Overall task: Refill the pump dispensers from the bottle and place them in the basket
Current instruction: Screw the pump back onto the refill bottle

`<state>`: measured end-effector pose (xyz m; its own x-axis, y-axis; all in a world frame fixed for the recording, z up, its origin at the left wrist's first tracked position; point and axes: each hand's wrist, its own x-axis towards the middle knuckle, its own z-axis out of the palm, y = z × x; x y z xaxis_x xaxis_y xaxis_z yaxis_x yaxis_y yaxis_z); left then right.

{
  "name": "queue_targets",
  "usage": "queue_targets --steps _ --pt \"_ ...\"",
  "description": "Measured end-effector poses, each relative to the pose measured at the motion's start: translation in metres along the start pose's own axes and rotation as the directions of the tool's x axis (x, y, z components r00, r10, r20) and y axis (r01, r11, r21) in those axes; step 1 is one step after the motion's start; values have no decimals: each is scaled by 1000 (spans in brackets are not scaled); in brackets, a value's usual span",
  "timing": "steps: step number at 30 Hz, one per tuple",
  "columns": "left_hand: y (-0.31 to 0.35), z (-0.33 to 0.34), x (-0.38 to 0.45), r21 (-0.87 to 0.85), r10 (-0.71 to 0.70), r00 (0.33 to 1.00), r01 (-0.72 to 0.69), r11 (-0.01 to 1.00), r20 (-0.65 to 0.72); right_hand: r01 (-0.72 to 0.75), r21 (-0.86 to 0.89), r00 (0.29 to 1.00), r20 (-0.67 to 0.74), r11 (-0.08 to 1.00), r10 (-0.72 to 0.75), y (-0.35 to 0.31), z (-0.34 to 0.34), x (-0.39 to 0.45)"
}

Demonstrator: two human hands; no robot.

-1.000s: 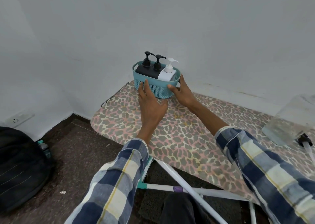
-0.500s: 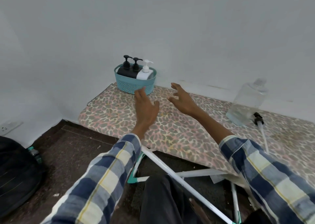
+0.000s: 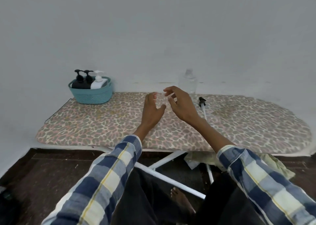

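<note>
Both hands are held above the middle of the ironing board [image 3: 106, 122], and nothing is grasped by either. The left hand [image 3: 152, 111] is spread with relaxed fingers; the right hand [image 3: 181, 105] is loosely curled around nothing.

The basket [image 3: 91, 94] is found well to the left of the left hand and slightly beyond it, against the wall. Three pump dispensers are seen upright inside it: two black dispensers [image 3: 81, 82] side by side, with the white dispenser [image 3: 99, 82] at their right, nearest the hands.

The clear bottle [image 3: 187, 83] is placed upright just beyond the right hand, near the wall, partly hidden by the fingers. A loose pump head [image 3: 202, 104] is laid on the board just right of the right hand, its black cap pointed toward the wall and its white tube run back toward the person.

The dispenser work is judged done. If the pump head is to be refitted to the bottle, both are reached most readily by the right hand, and the tube would have to be turned upright first.
</note>
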<state>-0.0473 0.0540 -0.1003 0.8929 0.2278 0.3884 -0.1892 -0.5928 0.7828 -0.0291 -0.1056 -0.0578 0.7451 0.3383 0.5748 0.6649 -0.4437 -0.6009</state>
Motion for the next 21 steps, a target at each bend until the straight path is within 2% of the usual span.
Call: queue_targets --steps 3,6,9,14,18,21 --pt "18 22 6 -32 -26 999 27 999 28 -61 18 986 -156 998 63 17 -34 -8" --pt "30 43 14 -51 -56 998 58 997 42 -178 24 938 -298 984 177 46 -62 -14" --pt "37 59 24 -90 -88 995 93 992 53 -352 55 873 -339 934 349 79 -80 -18" --pt "44 79 44 -112 -91 993 99 989 78 -607 50 763 -239 793 600 121 -90 -13" --pt "50 95 59 -133 -111 990 121 984 81 -677 16 730 -117 736 674 139 -86 -1" --pt "51 106 67 -154 -108 992 118 981 73 -742 -41 669 20 669 743 156 -79 9"
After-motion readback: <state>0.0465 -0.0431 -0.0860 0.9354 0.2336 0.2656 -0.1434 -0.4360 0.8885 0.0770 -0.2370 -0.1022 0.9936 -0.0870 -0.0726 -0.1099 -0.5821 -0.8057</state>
